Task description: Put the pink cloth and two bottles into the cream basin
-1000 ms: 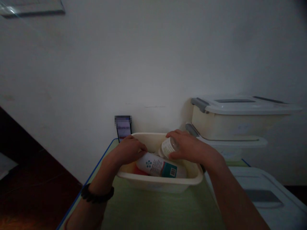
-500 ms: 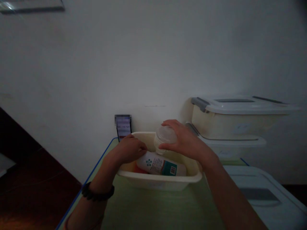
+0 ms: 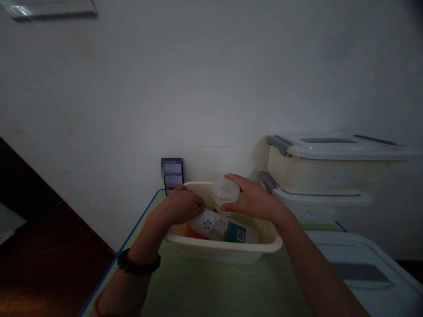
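Note:
A cream plastic tub (image 3: 218,253) stands on the green table. Inside it a white bottle (image 3: 218,225) with a green label and a barcode lies slantwise, and something red (image 3: 195,232) shows under its left end. My left hand (image 3: 185,204) reaches over the tub's left side, its fingers closed at the bottle's upper left end; the fingertips are partly hidden. In my right hand (image 3: 249,198) is a round, whitish see-through jar (image 3: 226,191), gripped between thumb and fingers above the back of the tub, behind the bottle.
A phone (image 3: 173,176) leans on the wall behind the tub's left corner. To the right stand two stacked lidded storage boxes (image 3: 317,174). A pale lid (image 3: 357,251) with a grey panel lies nearer on the right. The table's blue edge (image 3: 135,226) runs along the left.
My right hand has lowered the jar slightly toward the tub and turned it more upright. The left hand stays at the bottle. The whole view has shifted slightly.

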A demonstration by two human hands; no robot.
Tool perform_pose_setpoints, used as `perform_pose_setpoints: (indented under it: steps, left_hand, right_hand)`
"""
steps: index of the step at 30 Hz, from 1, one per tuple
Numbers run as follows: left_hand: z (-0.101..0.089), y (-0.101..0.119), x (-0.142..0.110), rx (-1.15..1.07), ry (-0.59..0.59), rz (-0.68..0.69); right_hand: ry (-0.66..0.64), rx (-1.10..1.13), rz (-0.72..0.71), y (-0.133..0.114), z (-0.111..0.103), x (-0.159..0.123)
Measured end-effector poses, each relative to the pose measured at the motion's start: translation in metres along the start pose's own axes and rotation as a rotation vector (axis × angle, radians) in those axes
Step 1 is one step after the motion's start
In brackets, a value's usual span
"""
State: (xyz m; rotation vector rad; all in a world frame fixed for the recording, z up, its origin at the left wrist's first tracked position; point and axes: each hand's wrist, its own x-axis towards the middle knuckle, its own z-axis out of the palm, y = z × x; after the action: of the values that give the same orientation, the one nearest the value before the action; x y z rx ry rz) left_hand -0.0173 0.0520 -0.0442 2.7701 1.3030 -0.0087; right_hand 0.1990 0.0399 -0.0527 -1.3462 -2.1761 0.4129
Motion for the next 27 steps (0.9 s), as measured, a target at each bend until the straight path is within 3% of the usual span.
perform_pose_setpoints:
  steps: [9,14,20,27]
  left_hand:
    - [-0.0010,0.0007,-0.0005,-0.021,-0.002,-0.017]
    - [-0.0011,0.0012,0.0004,-0.021,-0.015,-0.004]
    - [-0.0020,0.0016,0.0001,-0.020,-0.014,-0.004]
    - [0.0007,0.0000,0.0009,-0.047,0.006,-0.028]
  right_hand:
    - [0.154,0.152,-0.047,-0.0027,-0.0035,0.0025]
    - [0.099,0.239,-0.022,0.0041,0.0011,0.0039]
    - [-0.015,0.154,0.020,0.0008,-0.0003,0.0021]
    - [0.148,-0.055,-0.015,0.0046,-0.0034,0.0028]
